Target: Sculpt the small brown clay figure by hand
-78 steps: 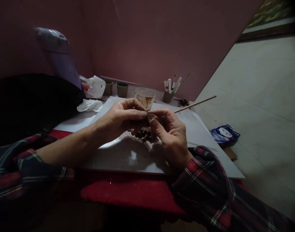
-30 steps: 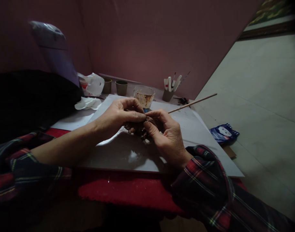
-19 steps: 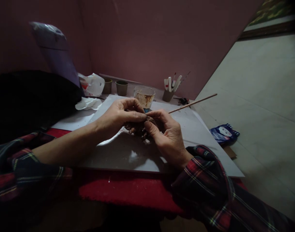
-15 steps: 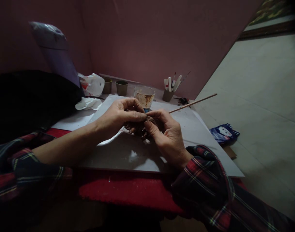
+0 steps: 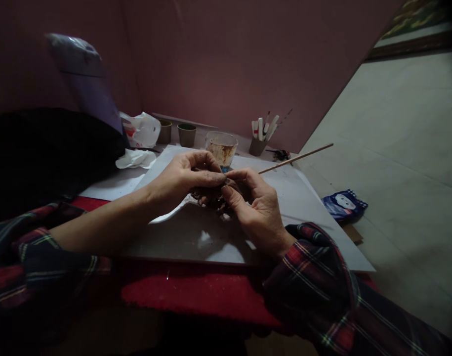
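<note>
Over a white board, my left hand and my right hand meet at their fingertips. Both are closed in a pinch on a dark brown, lumpy piece with a rough, crumbly surface. Fingers cover much of it, and its kind is unclear. From behind my right hand a thin wooden stick slants up to the right; where its near end sits is hidden. A white curved strip shows below my left hand. Brown smudges mark my fingertips.
Just beyond my hands stands a brown-stained glass bowl. Behind are two small cups, a pen cup with markers and brushes, and a plastic bag. Crumpled tissue lies left, a blue packet right. Red cloth lies under the board.
Almost nothing differs. Both hands keep the same pinch on the brown piece, with at most a tiny shift of the fingers.
</note>
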`<state>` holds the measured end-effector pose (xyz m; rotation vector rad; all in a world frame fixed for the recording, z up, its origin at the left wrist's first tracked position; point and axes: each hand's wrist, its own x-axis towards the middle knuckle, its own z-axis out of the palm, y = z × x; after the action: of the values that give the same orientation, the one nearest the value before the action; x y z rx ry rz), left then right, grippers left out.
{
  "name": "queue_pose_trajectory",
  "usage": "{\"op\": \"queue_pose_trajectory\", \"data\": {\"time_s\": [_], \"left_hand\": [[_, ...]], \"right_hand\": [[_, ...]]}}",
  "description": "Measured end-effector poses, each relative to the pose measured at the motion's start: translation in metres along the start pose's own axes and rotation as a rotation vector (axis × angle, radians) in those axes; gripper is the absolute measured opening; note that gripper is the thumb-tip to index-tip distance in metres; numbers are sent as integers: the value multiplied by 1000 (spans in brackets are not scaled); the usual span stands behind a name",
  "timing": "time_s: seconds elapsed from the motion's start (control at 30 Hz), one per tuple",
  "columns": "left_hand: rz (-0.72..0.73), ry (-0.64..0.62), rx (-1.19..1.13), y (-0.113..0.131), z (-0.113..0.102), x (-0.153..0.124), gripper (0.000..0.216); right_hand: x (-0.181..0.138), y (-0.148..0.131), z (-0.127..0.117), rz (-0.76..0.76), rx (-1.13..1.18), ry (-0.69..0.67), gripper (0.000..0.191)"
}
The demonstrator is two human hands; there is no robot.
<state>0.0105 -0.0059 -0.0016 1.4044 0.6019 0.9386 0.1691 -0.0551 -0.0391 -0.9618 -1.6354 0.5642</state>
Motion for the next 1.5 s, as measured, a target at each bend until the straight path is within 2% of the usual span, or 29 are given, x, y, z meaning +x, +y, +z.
{"op": "queue_pose_trajectory", "data": {"time_s": [0.43, 0.6, 1.5], "left_hand": [[15, -23, 46, -2, -4, 1, 18], [32, 4, 103, -2, -3, 1, 18], [43, 2, 170, -4, -2, 0, 18]], "right_hand": [[0, 1, -1, 1, -17, -16, 14], [0, 1, 0, -26, -29, -14, 12], [-1, -4, -1, -126, -245, -40, 10]]}}
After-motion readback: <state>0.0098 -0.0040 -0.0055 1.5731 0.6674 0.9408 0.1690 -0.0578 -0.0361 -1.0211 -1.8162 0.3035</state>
